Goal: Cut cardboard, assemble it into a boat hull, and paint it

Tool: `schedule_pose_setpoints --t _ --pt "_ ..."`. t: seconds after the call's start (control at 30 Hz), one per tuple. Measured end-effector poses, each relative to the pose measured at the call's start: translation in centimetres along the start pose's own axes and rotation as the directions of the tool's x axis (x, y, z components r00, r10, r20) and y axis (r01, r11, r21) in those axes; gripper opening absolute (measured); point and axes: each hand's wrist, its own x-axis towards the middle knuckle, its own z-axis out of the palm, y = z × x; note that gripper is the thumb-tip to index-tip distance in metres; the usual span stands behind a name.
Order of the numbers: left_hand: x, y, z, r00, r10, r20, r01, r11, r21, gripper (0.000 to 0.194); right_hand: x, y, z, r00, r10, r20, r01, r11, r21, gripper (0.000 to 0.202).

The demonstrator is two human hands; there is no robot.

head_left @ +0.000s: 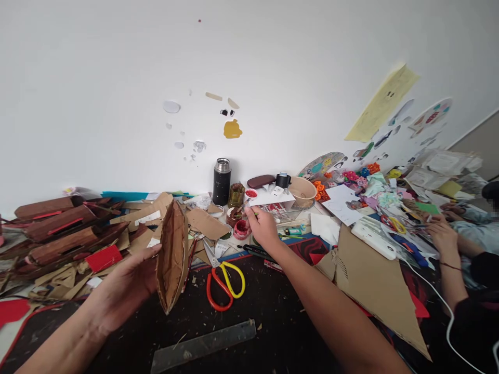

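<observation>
My left hand is closed around a small cardboard boat, tilted up with its hollow inside facing me. Its outer side is mostly hidden. Farther forward, my right hand pinches a thin paintbrush, its tip at an open jar of brown paint; whether the bristles touch the paint I cannot tell. Just in front of that jar stands a jar of dark red paint. Scissors with red and yellow handles lie between my arms.
Brown-painted boats and cardboard scraps crowd the left. A clear ruler lies near me. A black thermos stands by the wall. On the right are a cardboard sheet, a white cable and another person's hands.
</observation>
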Motion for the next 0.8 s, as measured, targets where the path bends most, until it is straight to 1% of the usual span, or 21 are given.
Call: schedule_pose_setpoints --t 0.1,0.23,0.37,0.5,0.63,0.8 --pt "-0.2 -0.1 0.0 1.000 0.001 0.005 0.000 1.000 -0.028 0.066 0.0 -0.1 -1.1 0.999 0.010 -0.040 -0.008 0.998 0.055 0.052" --pt "-0.3 -0.3 0.1 0.998 0.003 0.064 -0.001 0.999 -0.035 0.070 -0.2 0.2 -2.4 0.998 0.020 -0.065 -0.011 0.992 0.128 0.057" --pt "-0.2 -0.6 0.2 0.996 -0.010 0.089 0.014 0.998 -0.053 0.060 -0.8 0.6 -2.9 0.995 0.020 -0.095 -0.004 0.986 0.168 0.057" --pt "-0.2 -0.8 0.4 0.993 0.001 0.115 0.005 0.999 -0.051 0.054 -1.2 0.7 -3.1 0.994 0.020 -0.108 -0.005 0.991 0.135 0.056" --pt "-0.5 -0.9 0.6 0.996 0.011 0.093 -0.009 1.000 -0.022 0.048 -1.4 1.0 -3.1 0.992 0.034 -0.118 -0.020 0.993 0.120 0.054" --pt "-1.0 -0.9 1.3 0.998 0.009 0.059 -0.008 1.000 -0.013 0.034 -1.4 1.1 -2.9 0.993 0.045 -0.113 -0.034 0.995 0.094 0.048"
